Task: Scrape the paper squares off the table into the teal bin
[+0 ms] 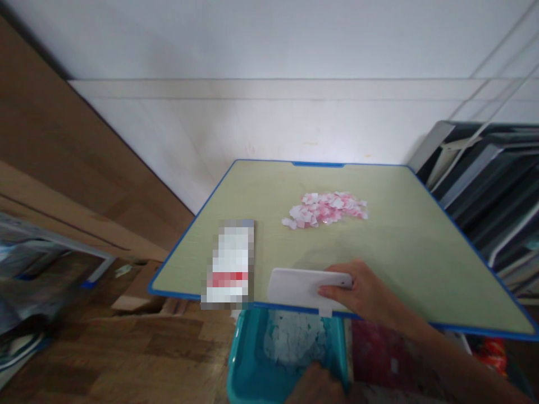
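Note:
My right hand (356, 289) grips one end of a flat white plastic board (297, 285) with a small hole, thumb on the near face and fingers behind. The board stands on edge near the front rim of a pale green tabletop (404, 241) with blue edging. Just below it, a small white piece (325, 312) shows at the rim. My left hand (318, 384) is low over a teal basin (236, 359), dark and blurred, its fingers unclear. White scraps (295, 336) lie in the basin. Farther back on the tabletop is a pile of pink and white paper-like scraps (326, 209).
A blurred-out white and red flat item (229, 261) lies left on the tabletop. Behind is a white wall (269, 123); a brown wooden panel (84, 151) rises at left. Dark flat panels (484, 179) lean at right. Wooden floor (181, 359) shows below.

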Motion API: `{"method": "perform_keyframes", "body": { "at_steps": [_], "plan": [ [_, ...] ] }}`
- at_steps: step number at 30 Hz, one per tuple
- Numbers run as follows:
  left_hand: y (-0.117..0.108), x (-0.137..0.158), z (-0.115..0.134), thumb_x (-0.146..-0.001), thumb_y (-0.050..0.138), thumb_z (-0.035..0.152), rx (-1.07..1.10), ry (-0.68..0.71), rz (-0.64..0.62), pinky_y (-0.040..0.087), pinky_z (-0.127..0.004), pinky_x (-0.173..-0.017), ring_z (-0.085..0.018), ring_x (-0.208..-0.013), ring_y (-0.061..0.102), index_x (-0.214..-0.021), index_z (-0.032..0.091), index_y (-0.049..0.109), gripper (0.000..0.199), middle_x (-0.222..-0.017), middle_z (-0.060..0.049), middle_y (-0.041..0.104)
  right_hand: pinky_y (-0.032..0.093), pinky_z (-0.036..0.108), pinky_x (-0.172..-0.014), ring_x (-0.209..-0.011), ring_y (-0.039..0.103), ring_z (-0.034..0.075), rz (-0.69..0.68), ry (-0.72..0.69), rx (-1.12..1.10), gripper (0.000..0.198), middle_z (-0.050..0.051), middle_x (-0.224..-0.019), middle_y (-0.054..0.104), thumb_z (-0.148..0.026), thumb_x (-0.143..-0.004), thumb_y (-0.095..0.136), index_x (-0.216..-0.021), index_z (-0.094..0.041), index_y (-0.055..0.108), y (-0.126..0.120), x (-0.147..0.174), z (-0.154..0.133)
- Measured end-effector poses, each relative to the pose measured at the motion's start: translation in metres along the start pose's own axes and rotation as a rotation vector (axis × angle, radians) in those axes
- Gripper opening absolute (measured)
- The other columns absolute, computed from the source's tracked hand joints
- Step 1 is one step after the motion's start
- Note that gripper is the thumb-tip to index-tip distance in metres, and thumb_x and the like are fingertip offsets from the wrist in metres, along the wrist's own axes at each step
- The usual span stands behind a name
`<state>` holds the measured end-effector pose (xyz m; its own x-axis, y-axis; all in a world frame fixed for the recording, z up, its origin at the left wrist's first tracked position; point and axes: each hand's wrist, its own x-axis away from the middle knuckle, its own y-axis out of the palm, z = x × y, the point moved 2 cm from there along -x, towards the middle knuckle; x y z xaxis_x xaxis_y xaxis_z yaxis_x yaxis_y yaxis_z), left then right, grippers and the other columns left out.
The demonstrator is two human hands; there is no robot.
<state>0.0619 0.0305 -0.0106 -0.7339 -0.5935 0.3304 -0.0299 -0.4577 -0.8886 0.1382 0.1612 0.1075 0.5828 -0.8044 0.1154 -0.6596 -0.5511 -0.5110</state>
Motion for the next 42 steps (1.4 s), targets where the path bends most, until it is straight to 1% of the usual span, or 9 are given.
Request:
{"method": "perform_keyframes", "body": {
  "at_steps": [11, 17, 26, 29, 31, 33, 36, 38, 42],
  "plan": [
    [0.003, 0.010, -0.002, -0.087, 0.067, 0.023, -0.064, 0.055, 0.113, 0.035, -0.029, -0.040, -0.021, -0.043, 0.058, -0.086, 0.019, 0.067, 0.004, -0.059, -0.001, 0.066, 0.024, 0.021, -0.040, -0.045, 0.036, 0.008, 0.257, 0.146, -0.118, 0.026, -0.004, -0.049, 0.048, -0.039, -0.071, 0.065, -0.059, -0.016, 0.063, -0.033, 0.033, 0.013],
    [-0.001, 0.013, -0.003, -0.085, 0.069, 0.018, -0.056, 0.080, 0.132, 0.036, -0.027, -0.040, -0.019, -0.043, 0.057, -0.088, 0.018, 0.065, 0.005, -0.057, 0.000, 0.063, 0.035, 0.021, -0.045, -0.049, 0.047, 0.010, 0.186, 0.163, -0.135, 0.022, -0.002, -0.053, 0.056, -0.035, -0.070, 0.065, -0.058, -0.016, 0.061, -0.018, 0.033, 0.022],
    [-0.009, 0.017, -0.002, -0.090, 0.061, 0.016, 0.003, 0.051, 0.057, 0.048, -0.032, -0.054, -0.025, -0.057, 0.064, -0.101, 0.017, 0.063, 0.011, -0.065, -0.005, 0.066, 0.050, 0.030, -0.052, -0.060, 0.060, 0.018, 0.614, 0.236, 0.267, 0.042, 0.004, -0.074, 0.066, -0.040, -0.066, 0.072, -0.099, -0.016, 0.063, -0.086, 0.059, 0.081],
    [-0.005, 0.017, -0.003, -0.090, 0.060, 0.016, 0.005, 0.041, 0.043, 0.051, -0.036, -0.058, -0.028, -0.060, 0.066, -0.105, 0.017, 0.062, 0.014, -0.066, -0.005, 0.066, 0.054, 0.041, -0.078, -0.095, 0.063, 0.027, 0.819, 0.073, 0.466, 0.044, 0.014, -0.107, 0.065, -0.040, -0.068, 0.074, -0.103, -0.016, 0.063, -0.087, 0.089, 0.085],
    [-0.003, 0.016, -0.003, -0.089, 0.061, 0.015, 0.012, 0.042, 0.026, 0.052, -0.037, -0.059, -0.028, -0.061, 0.066, -0.105, 0.017, 0.062, 0.016, -0.066, -0.006, 0.067, 0.052, 0.039, -0.085, -0.095, 0.064, 0.024, 0.898, -0.061, 0.595, 0.027, 0.011, -0.104, 0.066, -0.034, -0.076, 0.070, -0.099, -0.019, 0.065, -0.069, 0.115, 0.084],
    [-0.002, 0.016, -0.004, -0.088, 0.062, 0.014, 0.014, 0.043, 0.022, 0.052, -0.037, -0.059, -0.029, -0.062, 0.066, -0.106, 0.016, 0.062, 0.018, -0.068, -0.007, 0.067, 0.054, 0.032, -0.078, -0.080, 0.067, 0.018, 0.787, -0.102, 0.624, 0.006, 0.005, -0.084, 0.070, -0.024, -0.084, 0.061, -0.086, -0.022, 0.067, -0.040, 0.138, 0.090],
    [-0.001, 0.016, -0.005, -0.088, 0.061, 0.014, 0.012, 0.039, 0.048, 0.052, -0.038, -0.057, -0.029, -0.061, 0.066, -0.104, 0.016, 0.062, 0.016, -0.069, -0.008, 0.068, 0.055, 0.031, -0.071, -0.074, 0.070, 0.020, 0.214, 0.164, 0.760, 0.015, 0.004, -0.079, 0.074, -0.021, -0.084, 0.056, -0.088, -0.024, 0.070, 0.007, 0.157, 0.122],
    [0.000, 0.016, -0.005, -0.088, 0.062, 0.014, 0.010, 0.039, 0.068, 0.052, -0.038, -0.057, -0.029, -0.060, 0.066, -0.102, 0.017, 0.062, 0.015, -0.068, -0.007, 0.068, 0.055, 0.034, -0.061, -0.064, 0.071, 0.024, 0.144, 0.281, 0.790, 0.022, 0.007, -0.073, 0.075, -0.017, -0.080, 0.057, -0.094, -0.022, 0.072, 0.021, 0.161, 0.145],
    [0.003, 0.017, -0.004, -0.088, 0.063, 0.016, -0.002, 0.047, 0.082, 0.052, -0.037, -0.057, -0.029, -0.060, 0.066, -0.104, 0.017, 0.062, 0.016, -0.069, -0.007, 0.068, 0.052, 0.043, -0.083, -0.097, 0.068, 0.032, 0.064, 0.336, 0.775, 0.041, 0.015, -0.107, 0.073, -0.011, -0.071, 0.060, -0.111, -0.016, 0.069, 0.024, 0.151, 0.166]
  ]
}}
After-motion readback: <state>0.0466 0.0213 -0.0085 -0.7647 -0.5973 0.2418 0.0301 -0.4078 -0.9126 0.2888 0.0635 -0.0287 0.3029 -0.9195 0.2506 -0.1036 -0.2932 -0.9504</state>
